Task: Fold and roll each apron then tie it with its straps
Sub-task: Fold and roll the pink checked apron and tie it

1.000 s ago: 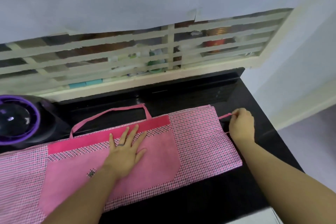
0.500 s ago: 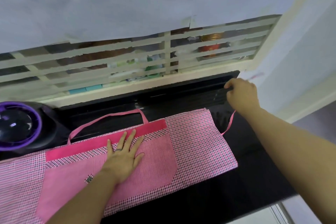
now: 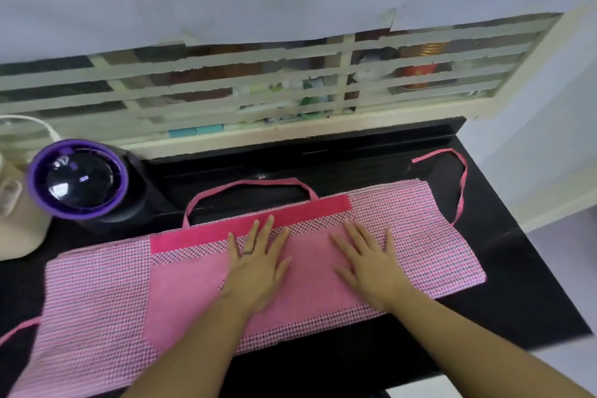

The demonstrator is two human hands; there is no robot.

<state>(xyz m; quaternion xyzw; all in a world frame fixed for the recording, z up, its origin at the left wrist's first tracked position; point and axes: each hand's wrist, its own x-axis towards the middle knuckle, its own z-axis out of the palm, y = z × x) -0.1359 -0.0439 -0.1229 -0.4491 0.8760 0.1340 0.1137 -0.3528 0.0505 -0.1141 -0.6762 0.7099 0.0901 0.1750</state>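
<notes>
A pink checked apron (image 3: 429, 236) lies flat in a long folded band across the black counter (image 3: 517, 300). Its plain pink pocket (image 3: 181, 294) and dark pink top band (image 3: 290, 213) face up. The neck loop (image 3: 245, 186) arches on the counter behind it. The right waist strap (image 3: 460, 184) lies stretched out in a loose curve at the far right. The left strap (image 3: 19, 329) trails off the left edge. My left hand (image 3: 255, 265) and my right hand (image 3: 368, 262) both rest flat on the pocket, fingers spread, holding nothing.
A black appliance with a purple ring lid (image 3: 77, 178) stands at the back left, touching the counter's rear. A cream appliance (image 3: 16, 203) sits at the far left. A slatted cream window grille (image 3: 258, 87) runs behind. The counter's right edge (image 3: 549, 268) drops to the floor.
My right hand let go of the right strap, which now lies stretched out on the counter, and came down flat on the pocket beside my left hand. The view tilted down.
</notes>
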